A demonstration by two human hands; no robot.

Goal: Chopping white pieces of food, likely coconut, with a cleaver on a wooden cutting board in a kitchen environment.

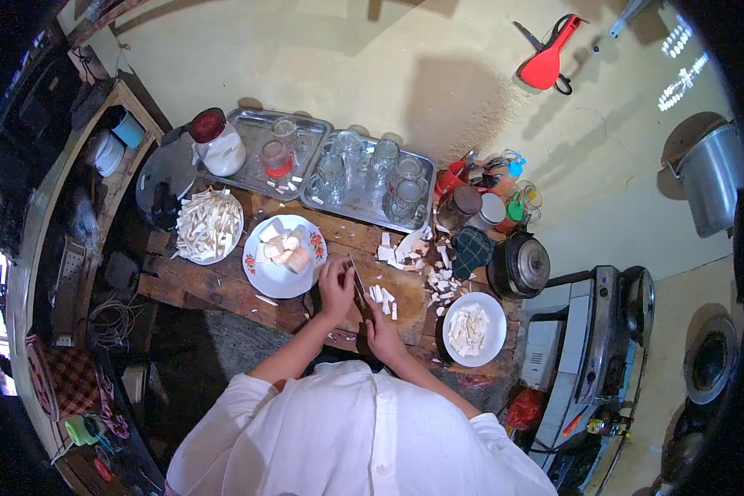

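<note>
My right hand (382,332) grips a kitchen knife (357,279), its blade pointing away from me over a wooden cutting board (409,313). Close against the blade's left side is my left hand (336,290), fingers bent; whether they hold a piece is hidden. Right of the knife lie cut white sticks (382,299) of a root that looks like cassava. A floral plate (266,286) beyond my left hand bears peeled root chunks (278,247). Another plate at the far left is heaped with strips (208,223). On the right, a white bowl (499,328) contains more pale strips (469,330).
Peelings and scraps (443,282) litter the board's far right, beside a dark cloth (472,251) and a lidded pot (521,265). Two metal trays (366,214) with glass mugs (403,201) stand along the wall, near a red-lidded jar (218,146). A gas stove (601,341) is at right.
</note>
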